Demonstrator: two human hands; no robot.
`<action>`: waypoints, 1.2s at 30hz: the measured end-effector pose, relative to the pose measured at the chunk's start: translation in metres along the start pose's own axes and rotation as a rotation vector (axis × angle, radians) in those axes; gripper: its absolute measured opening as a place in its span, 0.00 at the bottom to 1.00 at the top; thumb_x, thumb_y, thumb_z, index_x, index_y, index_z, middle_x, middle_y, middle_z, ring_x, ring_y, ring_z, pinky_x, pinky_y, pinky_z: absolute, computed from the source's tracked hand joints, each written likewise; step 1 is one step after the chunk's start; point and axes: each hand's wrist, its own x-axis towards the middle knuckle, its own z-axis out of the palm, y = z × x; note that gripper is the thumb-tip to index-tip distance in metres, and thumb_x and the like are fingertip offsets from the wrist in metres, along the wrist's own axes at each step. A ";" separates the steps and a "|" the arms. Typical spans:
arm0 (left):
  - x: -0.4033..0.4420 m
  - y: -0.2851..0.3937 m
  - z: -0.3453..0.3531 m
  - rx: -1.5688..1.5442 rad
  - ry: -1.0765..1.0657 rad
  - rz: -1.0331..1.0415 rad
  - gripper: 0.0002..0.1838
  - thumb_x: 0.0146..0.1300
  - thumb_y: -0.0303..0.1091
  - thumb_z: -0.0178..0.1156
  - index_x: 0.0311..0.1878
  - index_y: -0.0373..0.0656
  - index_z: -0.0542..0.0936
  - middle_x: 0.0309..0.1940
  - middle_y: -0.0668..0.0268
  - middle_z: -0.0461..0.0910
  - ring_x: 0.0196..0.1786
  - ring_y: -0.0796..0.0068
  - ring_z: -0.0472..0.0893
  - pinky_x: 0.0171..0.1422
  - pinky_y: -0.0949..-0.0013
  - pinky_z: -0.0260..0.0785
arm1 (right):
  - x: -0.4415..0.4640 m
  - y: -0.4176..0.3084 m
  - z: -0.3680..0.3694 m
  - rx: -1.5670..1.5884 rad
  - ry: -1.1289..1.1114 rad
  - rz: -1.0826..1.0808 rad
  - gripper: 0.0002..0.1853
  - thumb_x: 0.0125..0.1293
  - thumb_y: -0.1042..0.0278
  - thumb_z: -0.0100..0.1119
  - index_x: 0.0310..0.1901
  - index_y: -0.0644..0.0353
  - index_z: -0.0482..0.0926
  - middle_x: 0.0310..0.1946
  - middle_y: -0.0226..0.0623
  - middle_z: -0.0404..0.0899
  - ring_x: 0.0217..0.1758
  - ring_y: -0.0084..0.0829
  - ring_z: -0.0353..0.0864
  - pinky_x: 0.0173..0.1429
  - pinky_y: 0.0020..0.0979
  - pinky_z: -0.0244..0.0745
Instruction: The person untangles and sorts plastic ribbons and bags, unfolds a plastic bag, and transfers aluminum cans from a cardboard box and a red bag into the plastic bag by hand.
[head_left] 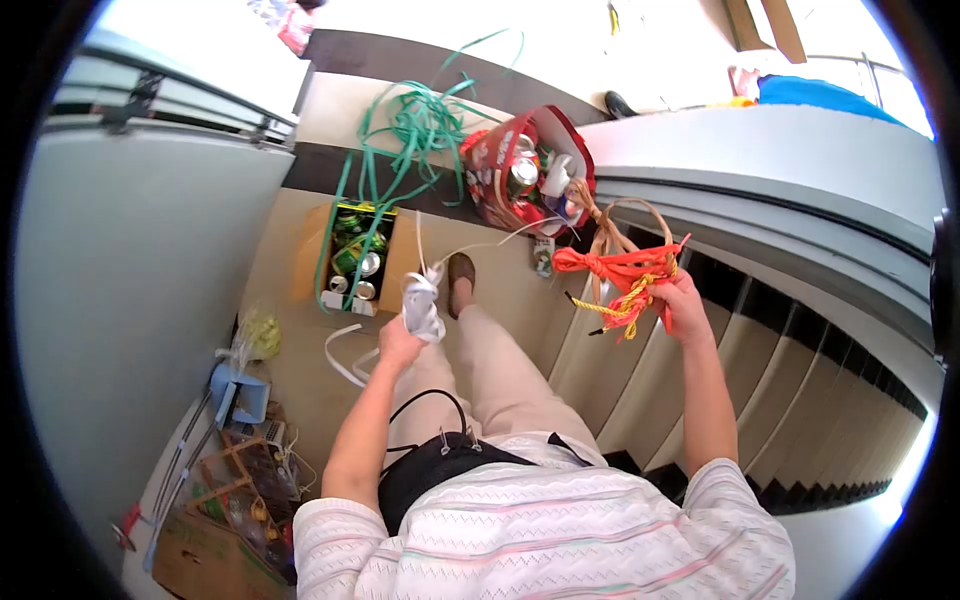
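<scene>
My left hand [401, 343] is closed round a bundle of white strap [422, 308], with loose ends trailing beside it. At the right, my right hand [684, 305] grips a bundle of orange cord [625, 264] with yellow rope [632, 302] wound through it. Tan ribbon loops [609, 232] hang just above that bundle. Beyond my hands, a red bag [494, 178] holds cans and other items. A tangle of green strap [418, 122] lies on the floor left of the bag, its strands crossing an open box [404, 262] of cans.
Stairs [735, 370] descend at the right beside a white ledge [720, 146]. A grey panel [130, 300] stands at the left. Below it are a blue dustpan [240, 396], a clear bag [262, 335] and a cardboard piece [205, 562].
</scene>
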 end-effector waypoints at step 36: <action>-0.025 -0.016 0.150 -0.391 0.025 -0.266 0.25 0.36 0.37 0.71 0.41 0.41 0.78 0.34 0.63 0.81 0.38 0.72 0.80 0.43 0.69 0.70 | 0.300 0.110 0.021 -2.127 -0.226 -0.368 0.13 0.57 0.67 0.47 0.41 0.53 0.79 0.42 0.37 0.77 0.58 0.35 0.64 0.58 0.57 0.53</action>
